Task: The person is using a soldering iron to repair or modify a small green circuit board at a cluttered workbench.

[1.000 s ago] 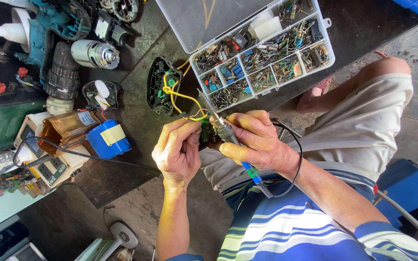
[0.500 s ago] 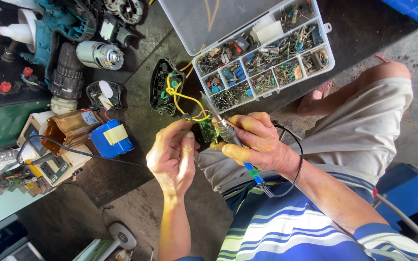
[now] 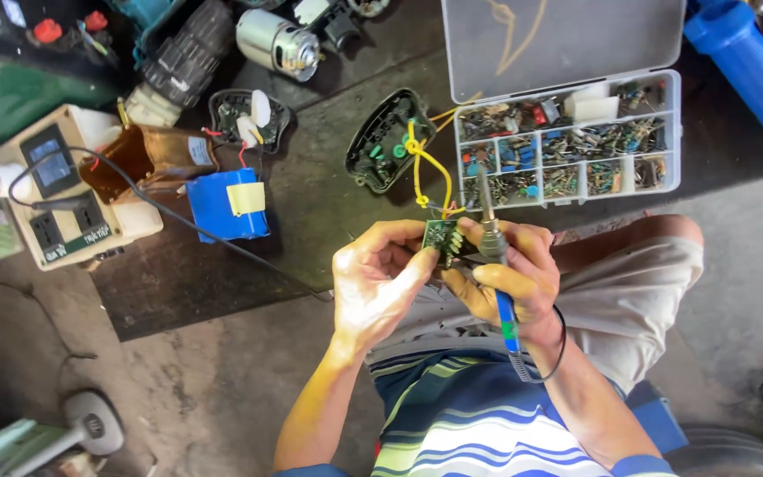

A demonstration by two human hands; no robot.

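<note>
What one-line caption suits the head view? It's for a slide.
Left hand steadies a small green circuit board while the right hand holds a soldering iron.

— What is different now, compared with one second before?

— The left hand [image 3: 380, 283] has turned. Before, its back faced the camera; now the fingers [image 3: 395, 237] curl over the small green circuit board [image 3: 441, 238], and the thumb presses the board's lower edge.

— And the right hand [image 3: 509, 278]?

— It has come closer, so both hands now touch around the board. The soldering iron [image 3: 490, 231] lay slanted before; now it stands almost straight, its tip above the right fingers, just beside the board.
</note>
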